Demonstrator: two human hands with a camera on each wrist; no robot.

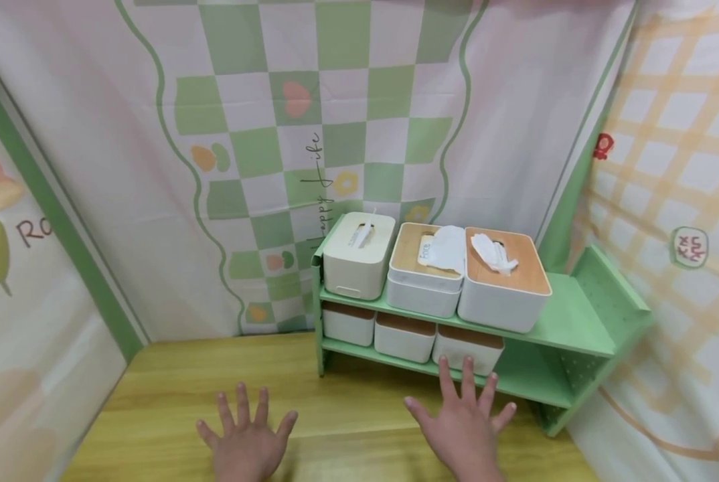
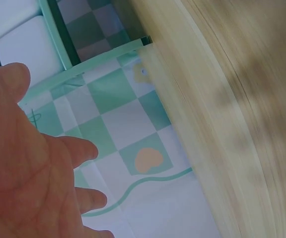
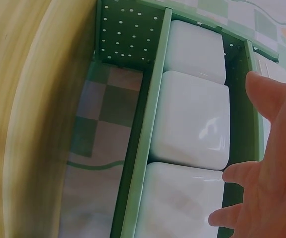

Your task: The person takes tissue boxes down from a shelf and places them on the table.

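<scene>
Fingers spread, my left hand [image 1: 248, 442] is held over the wooden table [image 1: 209, 361] in the head view, holding nothing. My right hand [image 1: 464, 428], likewise spread and holding nothing, is in front of a green two-tier shelf [image 1: 576, 314]. On the upper tier stand a cream tissue box [image 1: 353, 268], a wood-lidded tissue box [image 1: 422, 294] and a larger brown-lidded tissue box [image 1: 504, 304], each with tissue sticking out. Three white boxes with brown tops sit below, including a right-hand box [image 1: 456, 355] partly covered by my right fingertips in this view. The right wrist view shows their white fronts [image 3: 192, 119].
Behind the shelf hangs a green-and-white checkered curtain [image 1: 341, 94]. A printed curtain [image 1: 667, 201] borders the right side, and another printed panel [image 1: 10, 335] the left. The shelf's raised green end panel [image 1: 615, 288] stands at the right.
</scene>
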